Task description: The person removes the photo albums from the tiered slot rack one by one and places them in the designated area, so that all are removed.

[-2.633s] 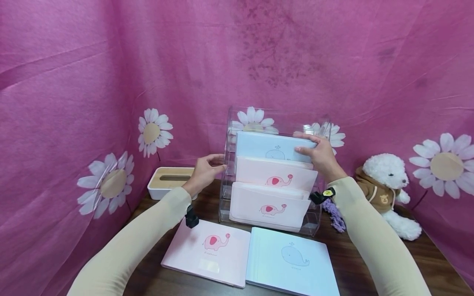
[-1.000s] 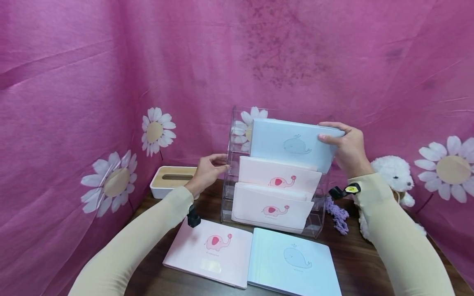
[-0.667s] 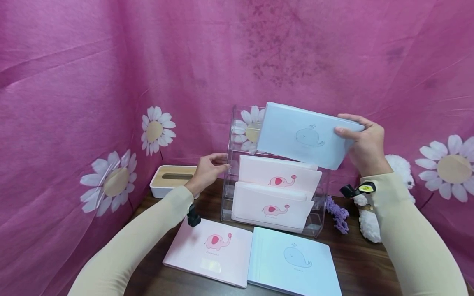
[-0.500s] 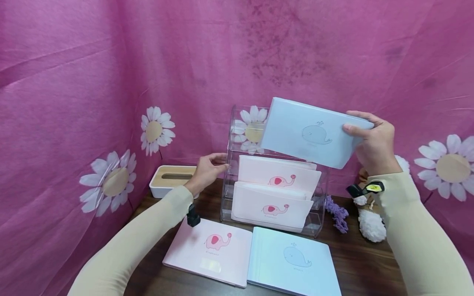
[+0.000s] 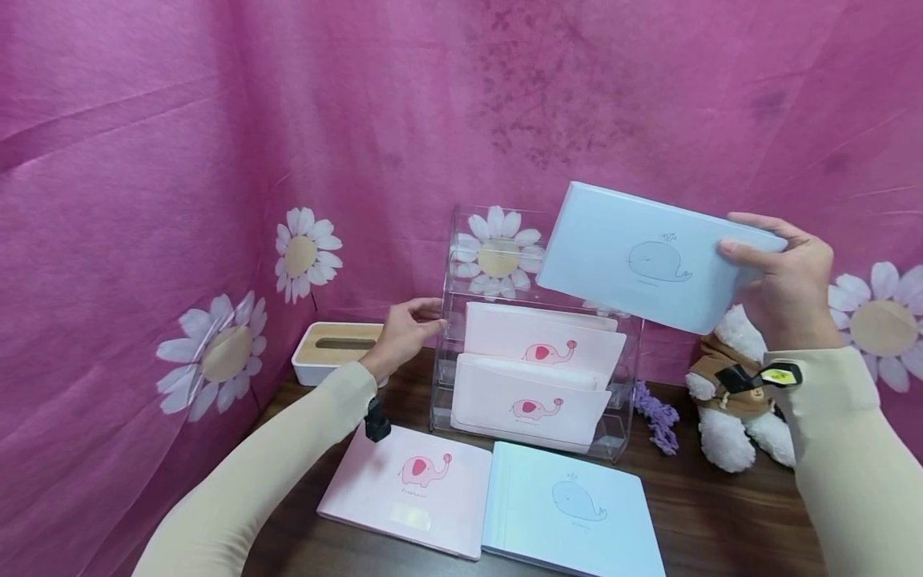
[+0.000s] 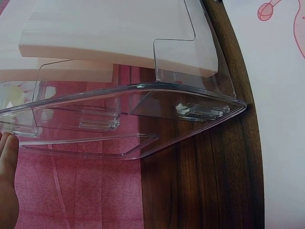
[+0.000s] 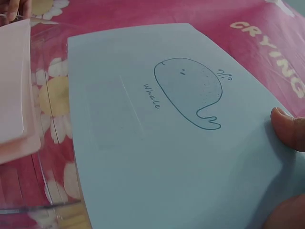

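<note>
My right hand holds a light-blue landscape-format book by its right end, thumb across the front cover and fingers behind. In the right wrist view the cover of this book shows a line-drawn whale and the word "Whale". The book is raised, tilted down to the right, and overlaps the upper right of a clear tiered rack. Two pink elephant groups stand in the rack's lower tiers: an upper pink book and a lower pink book. My left hand touches the rack's left side with extended fingers.
A pink elephant book and a blue whale book lie flat before the rack. At left stands a white tissue box with a wooden lid. At right are purple flowers and a white teddy bear. Pink fabric hangs behind.
My right hand has lifted the blue whale book out of the rack's top tier and moved it up and right. My left hand has stayed at the rack's left side.
</note>
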